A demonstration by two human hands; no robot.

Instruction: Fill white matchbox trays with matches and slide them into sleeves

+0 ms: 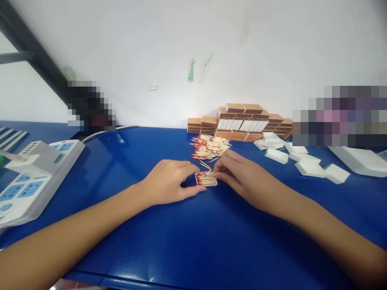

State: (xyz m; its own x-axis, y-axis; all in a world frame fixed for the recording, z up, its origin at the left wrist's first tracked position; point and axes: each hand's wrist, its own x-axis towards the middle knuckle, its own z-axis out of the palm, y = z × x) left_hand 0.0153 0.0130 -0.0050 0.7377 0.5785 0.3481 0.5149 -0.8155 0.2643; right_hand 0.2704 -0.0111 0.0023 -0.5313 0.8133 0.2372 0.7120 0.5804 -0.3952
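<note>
A small white matchbox tray (207,185) lies on the blue table, filled with red-tipped matches (205,179) whose heads point mostly left. My left hand (172,181) grips the tray's left end between thumb and fingers. At the tray's right end is my right hand (236,173), its thumb and fingertips pinched together by the matches; what they hold, if anything, is too small to make out. Just behind the tray, a few loose matches (205,165) lie beside a big heap of matches (209,146).
Matchboxes (243,125) are stacked against the wall. Several white trays (278,155) lie scattered at the right, near a larger white object (359,161). A white power strip (39,181) with a plug stands at the left, its cable (105,132) running toward the wall.
</note>
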